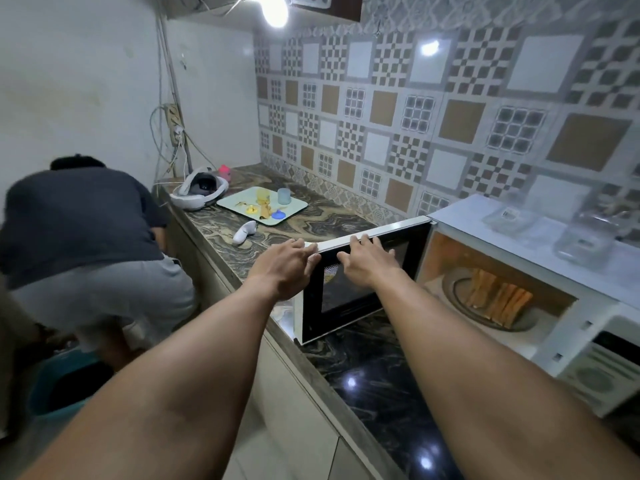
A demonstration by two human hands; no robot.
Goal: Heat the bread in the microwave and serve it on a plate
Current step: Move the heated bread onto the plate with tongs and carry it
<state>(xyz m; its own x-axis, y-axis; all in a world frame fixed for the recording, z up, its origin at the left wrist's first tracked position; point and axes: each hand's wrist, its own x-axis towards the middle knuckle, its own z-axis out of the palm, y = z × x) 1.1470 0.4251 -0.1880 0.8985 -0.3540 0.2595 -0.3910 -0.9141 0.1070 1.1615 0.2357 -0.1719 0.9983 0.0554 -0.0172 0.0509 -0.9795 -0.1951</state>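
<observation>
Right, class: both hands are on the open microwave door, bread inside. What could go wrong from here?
1. The left hand and right hand touch the top edge of the microwave door; closing it like that could pinch fingers against the frame.
2. The bread slices lean upright on the glass turntable; a slam might topple them.
3. The clear containers on top of the microwave could shift with a hard close.
</observation>
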